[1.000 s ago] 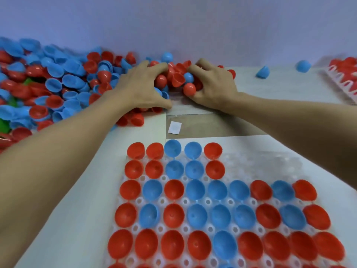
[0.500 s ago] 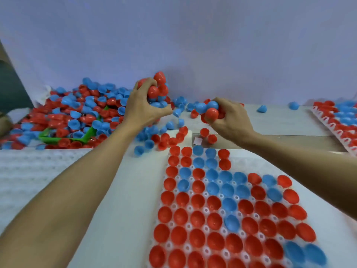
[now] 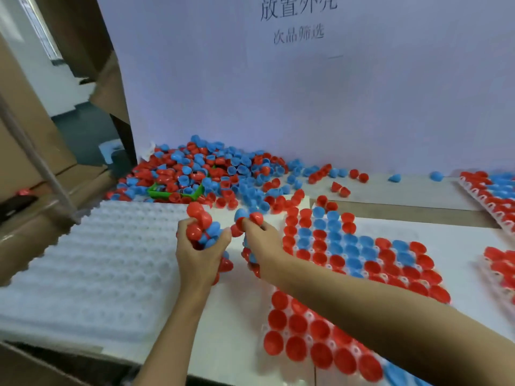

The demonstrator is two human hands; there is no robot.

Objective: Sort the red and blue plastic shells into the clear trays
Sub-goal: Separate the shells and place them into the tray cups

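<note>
An empty clear tray (image 3: 92,263) of dimpled cells is lying left of the partly filled tray (image 3: 362,263), which is serving here as the landmark. Behind both, against the white wall, a loose pile of red and blue shells (image 3: 211,176) is spreading around a green basket (image 3: 178,194). Just left of the filled tray, the left hand (image 3: 199,253) is clenching a fistful of red and blue shells (image 3: 202,228), its fingers curling round them while several are poking out above the knuckles. Beside it, at the filled tray's left edge, the right hand (image 3: 262,242) is gripping another cluster of shells (image 3: 246,218), with a red and a blue one showing at the fingertips. On the filled tray, red and blue shells are sitting dome-up in rows. Right of it, further trays (image 3: 490,196) holding shells are lying at the table's edge.
</note>
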